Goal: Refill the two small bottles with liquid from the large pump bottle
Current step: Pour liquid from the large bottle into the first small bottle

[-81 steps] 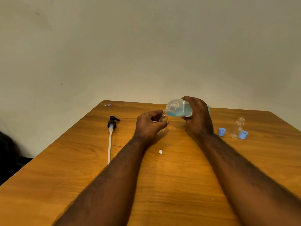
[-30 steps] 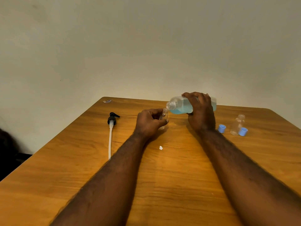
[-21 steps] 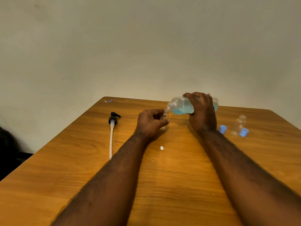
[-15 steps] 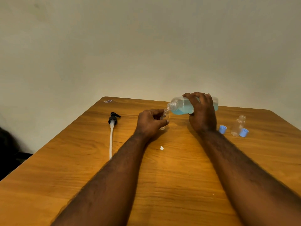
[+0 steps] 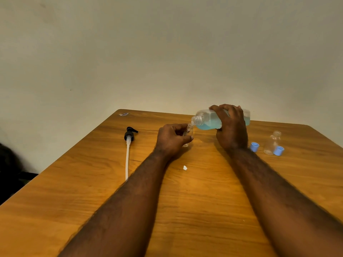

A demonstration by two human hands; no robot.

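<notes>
My right hand grips the large clear bottle of blue liquid, tipped nearly on its side with its open neck pointing left. My left hand holds a small clear bottle upright on the table, its threaded mouth just under the large bottle's neck; most of it is hidden by my fingers. A second small clear bottle stands uncapped at the right. Two blue caps lie beside it.
The black pump head with its long white tube lies on the wooden table left of my hands. A small white scrap lies near my left wrist. A wall rises right behind the table's far edge.
The large bottle has been raised and tipped flatter, its neck brought over the small bottle's mouth. In the last second both hands have stayed almost still.
</notes>
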